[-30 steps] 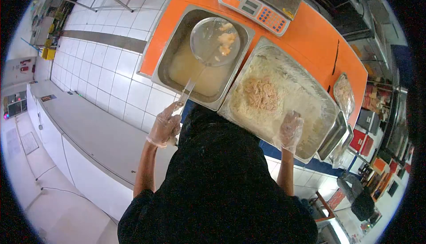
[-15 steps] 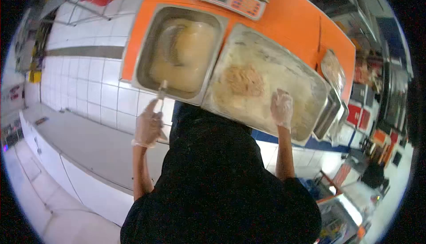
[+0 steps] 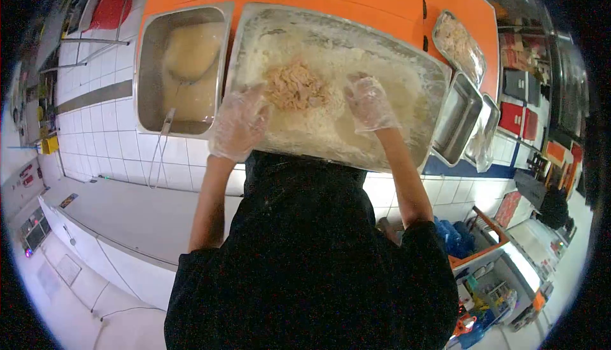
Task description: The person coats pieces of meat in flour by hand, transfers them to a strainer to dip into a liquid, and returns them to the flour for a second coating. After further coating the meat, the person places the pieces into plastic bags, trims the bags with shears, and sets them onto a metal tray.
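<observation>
Working strips [image 3: 296,88] gently from both sides seems best, though I cannot tell if L hand [image 3: 240,124] & R hand [image 3: 371,104] grasp anything.

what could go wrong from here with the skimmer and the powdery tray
The skimmer juts past the front rim of the liquid-filled pan, near the left hand, so a bump might flip it out and splash. The left and right hand wear loose plastic gloves over the tray; powder might clump on them.
</observation>
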`<action>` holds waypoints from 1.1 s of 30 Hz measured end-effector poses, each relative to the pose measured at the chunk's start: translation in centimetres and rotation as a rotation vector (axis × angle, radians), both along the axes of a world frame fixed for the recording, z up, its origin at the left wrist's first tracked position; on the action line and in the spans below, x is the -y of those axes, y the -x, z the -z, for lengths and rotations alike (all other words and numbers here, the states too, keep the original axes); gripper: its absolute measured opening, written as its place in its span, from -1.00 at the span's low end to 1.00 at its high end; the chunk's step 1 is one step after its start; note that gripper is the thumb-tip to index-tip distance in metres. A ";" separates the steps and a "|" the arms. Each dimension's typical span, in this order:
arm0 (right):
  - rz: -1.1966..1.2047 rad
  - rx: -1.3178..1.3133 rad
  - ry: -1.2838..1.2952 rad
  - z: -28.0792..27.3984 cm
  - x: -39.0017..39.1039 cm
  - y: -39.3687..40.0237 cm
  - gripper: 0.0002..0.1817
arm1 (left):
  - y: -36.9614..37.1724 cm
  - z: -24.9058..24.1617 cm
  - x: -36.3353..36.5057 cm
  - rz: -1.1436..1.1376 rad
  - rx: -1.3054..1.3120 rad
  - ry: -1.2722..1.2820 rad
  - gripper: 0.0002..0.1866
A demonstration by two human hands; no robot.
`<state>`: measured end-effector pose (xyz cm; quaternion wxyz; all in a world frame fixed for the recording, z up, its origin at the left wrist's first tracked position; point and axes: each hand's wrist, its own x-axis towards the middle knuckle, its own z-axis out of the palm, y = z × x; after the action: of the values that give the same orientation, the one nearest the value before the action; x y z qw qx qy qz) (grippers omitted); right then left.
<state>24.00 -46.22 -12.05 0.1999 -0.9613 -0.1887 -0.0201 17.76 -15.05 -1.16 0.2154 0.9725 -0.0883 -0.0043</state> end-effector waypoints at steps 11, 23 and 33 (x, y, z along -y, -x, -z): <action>-0.432 0.104 0.209 13.7 -0.3 -2.8 -0.54 | -0.4 5.7 1.1 -0.108 0.075 0.000 -0.56; -0.211 0.275 0.256 7.7 6.9 -1.3 -0.47 | 0.9 6.5 2.3 -0.062 -0.257 -0.092 -0.62; -0.233 -0.528 0.934 9.0 5.3 9.1 -0.49 | 0.6 15.6 0.1 -0.125 -0.335 -0.278 -0.71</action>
<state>14.93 -51.49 -21.01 -0.2068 -0.8929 -0.2260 0.3299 17.20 -15.18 -16.79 0.0907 0.9822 0.0106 -0.1644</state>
